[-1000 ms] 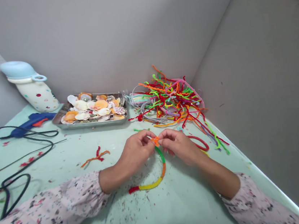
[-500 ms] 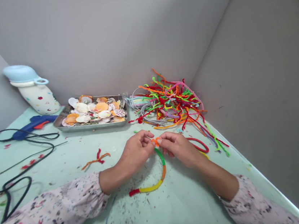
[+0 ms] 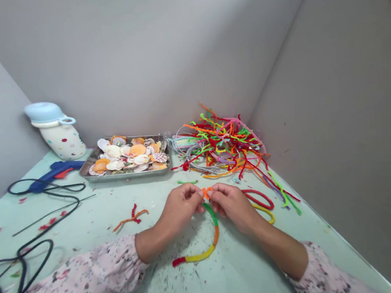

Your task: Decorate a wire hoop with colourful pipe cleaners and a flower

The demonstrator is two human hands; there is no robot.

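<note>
Between my two hands is a short orange pipe cleaner (image 3: 206,193), bent into a small knot-like shape. My left hand (image 3: 184,204) pinches its left side between thumb and fingertips. The right side is pinched by my right hand (image 3: 230,204). Just below the fingers curves a banded pipe cleaner strip (image 3: 215,232), green, orange, yellow and red, its red end lying toward the left. Whether its green top end joins the orange piece is hidden by my fingers. Red and yellow pipe cleaner loops (image 3: 263,199) lie beside my right wrist.
A metal tray (image 3: 128,176) of seashells stands at the back. Right of it is a tangled heap of pipe cleaners (image 3: 230,137). On the left are a blue glue gun (image 3: 51,174), its black cord (image 3: 26,253) and a white bottle (image 3: 63,141). A red-orange twisted piece (image 3: 133,217) lies near my left wrist.
The whole view has shifted, so things sit slightly lower in it. Both hands keep their pinch on the orange pipe cleaner, with only slight finger movement.
</note>
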